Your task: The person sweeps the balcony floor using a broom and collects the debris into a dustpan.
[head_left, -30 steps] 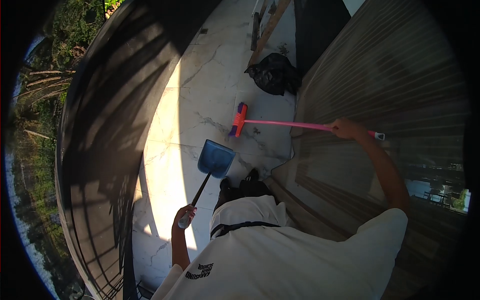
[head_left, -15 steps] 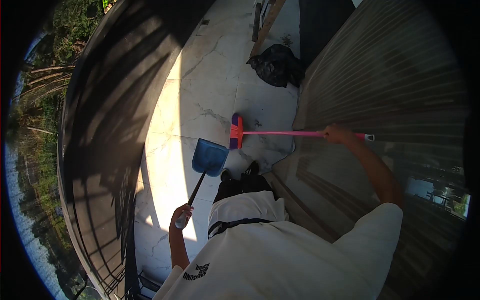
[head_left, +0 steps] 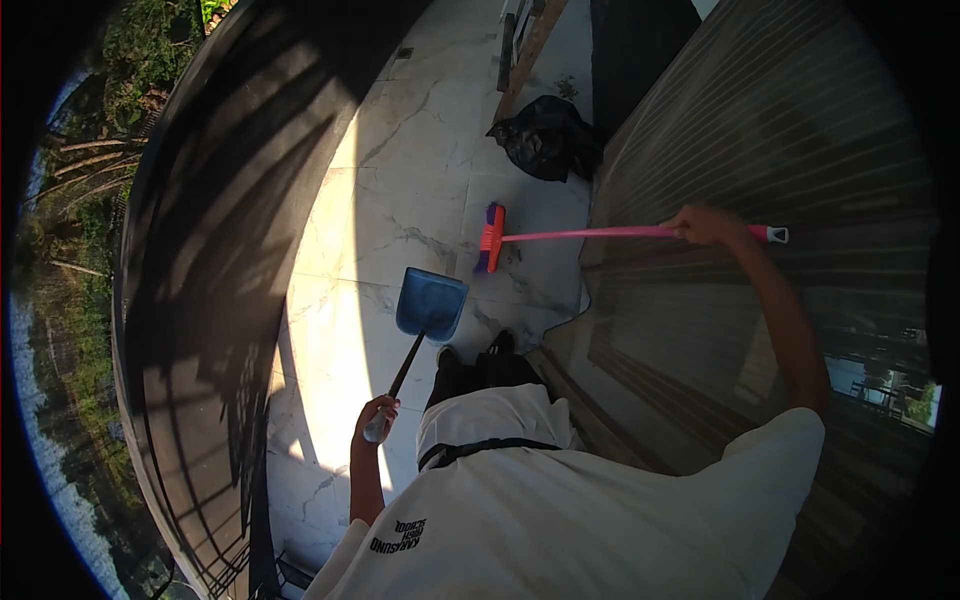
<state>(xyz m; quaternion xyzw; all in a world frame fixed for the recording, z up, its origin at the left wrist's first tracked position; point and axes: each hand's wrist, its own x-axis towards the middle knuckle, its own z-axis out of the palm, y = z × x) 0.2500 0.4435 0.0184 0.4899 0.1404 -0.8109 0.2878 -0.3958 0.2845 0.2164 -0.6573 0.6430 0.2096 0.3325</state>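
Observation:
My left hand (head_left: 378,416) is closed around the grey end of the dustpan's long handle. The blue dustpan (head_left: 430,303) is at the floor in front of my feet, its wide edge facing away from me. On the right, my right hand (head_left: 706,225) grips the pink broom handle near its white-tipped end. The broom's red and purple head (head_left: 491,238) is beyond the dustpan and to its right, apart from it. Small dark debris (head_left: 514,256) lies on the floor beside the broom head.
A black plastic bag (head_left: 549,138) sits on the marble-patterned floor (head_left: 400,210) farther ahead, near a wooden frame (head_left: 528,58). A dark curved wall (head_left: 215,250) runs along the left. Striped glass or curtain (head_left: 760,130) stands at the right.
The broom head has moved right and away from the dustpan, after coming close to its edge half a second ago. My right hand has shifted right; the dustpan has moved slightly.

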